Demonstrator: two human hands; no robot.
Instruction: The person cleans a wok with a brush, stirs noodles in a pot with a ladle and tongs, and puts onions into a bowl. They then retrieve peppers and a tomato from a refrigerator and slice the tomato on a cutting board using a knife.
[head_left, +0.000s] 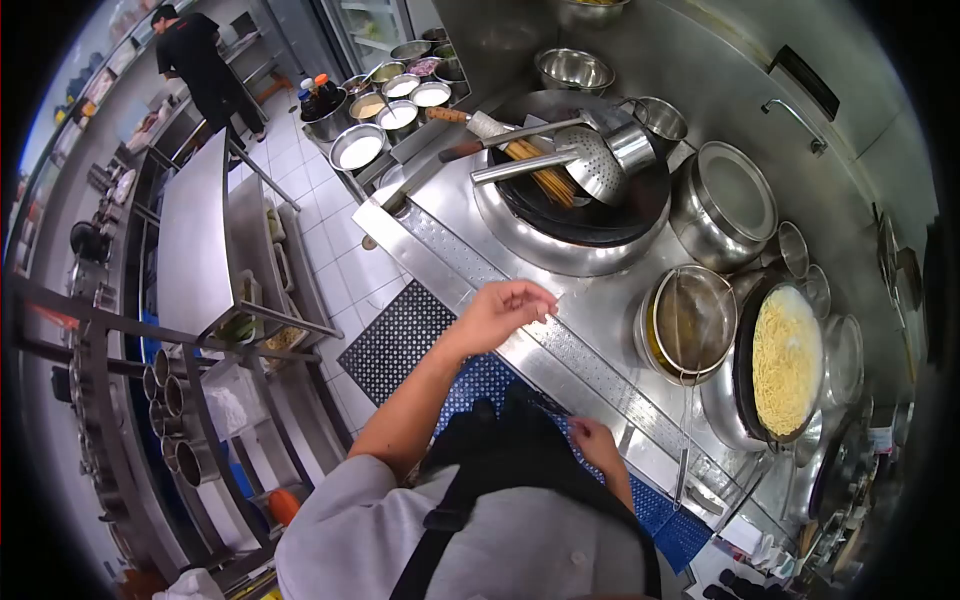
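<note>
My left hand (505,315) is held over the front edge of the steel cooking counter (590,345), its fingers curled and the thumb against them. Whatever may be between those fingertips is too small to name. Lower down, my right hand (597,445) hangs by the counter's edge near my apron; its fingers are partly hidden. Beyond my left hand sits a dark wok (640,205) with a perforated ladle (597,165), other long-handled tools and chopsticks (545,180) across it. To the right, a wire strainer (695,320) rests over a pot, beside a wok of yellow noodles (785,365).
A lidded steel pot (725,205) stands behind the strainer. Ingredient bowls (360,150) crowd the counter's far left end. A steel table (195,235) is across the tiled aisle, and a person in black (195,70) stands farther back. Rubber mats (395,340) cover the floor.
</note>
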